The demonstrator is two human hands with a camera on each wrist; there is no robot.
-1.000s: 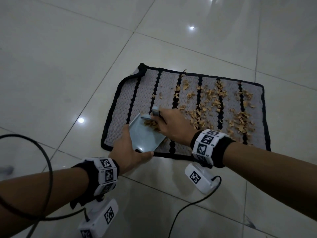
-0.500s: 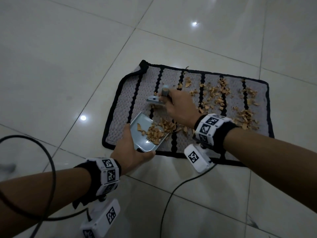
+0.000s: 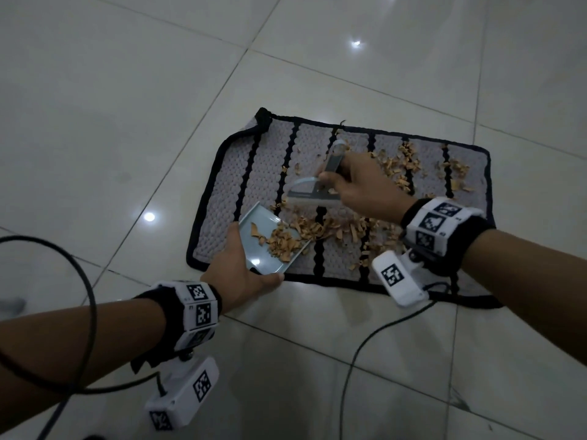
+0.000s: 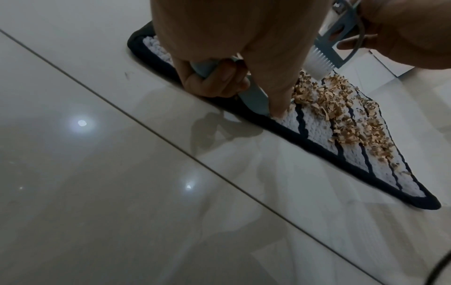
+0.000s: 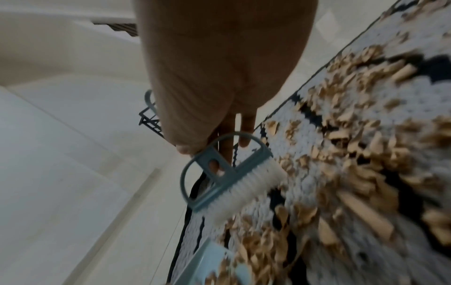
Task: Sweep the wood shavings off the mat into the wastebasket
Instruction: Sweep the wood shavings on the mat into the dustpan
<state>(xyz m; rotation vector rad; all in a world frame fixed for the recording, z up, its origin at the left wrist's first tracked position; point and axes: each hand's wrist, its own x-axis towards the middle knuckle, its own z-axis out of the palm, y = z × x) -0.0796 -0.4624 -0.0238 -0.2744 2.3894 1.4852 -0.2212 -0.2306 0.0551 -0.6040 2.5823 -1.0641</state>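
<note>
A grey mat [image 3: 263, 173] with black stripes lies on the tiled floor, with wood shavings [image 3: 403, 166] scattered across its middle and right. My left hand [image 3: 244, 268] grips a pale blue dustpan [image 3: 263, 249] by its handle [image 4: 207, 69], its lip resting on the mat's near left part. Some shavings lie in the pan and a row of them [image 3: 343, 230] sits just in front of its lip. My right hand [image 3: 355, 185] holds a small blue brush [image 3: 314, 192] with white bristles [image 5: 244, 189] just above the mat, a little beyond the dustpan. No wastebasket shows in the head view.
Glossy white floor tiles [image 3: 127, 122] surround the mat on all sides. Black cables [image 3: 365, 344] trail over the floor near my arms. In the right wrist view a dark wire-frame object [image 5: 149, 119] stands on the floor beyond the mat's far edge.
The brush has left the dustpan's mouth and moved away across the mat with my right hand. Shavings now lie in the pan and along its lip. The left hand has barely shifted.
</note>
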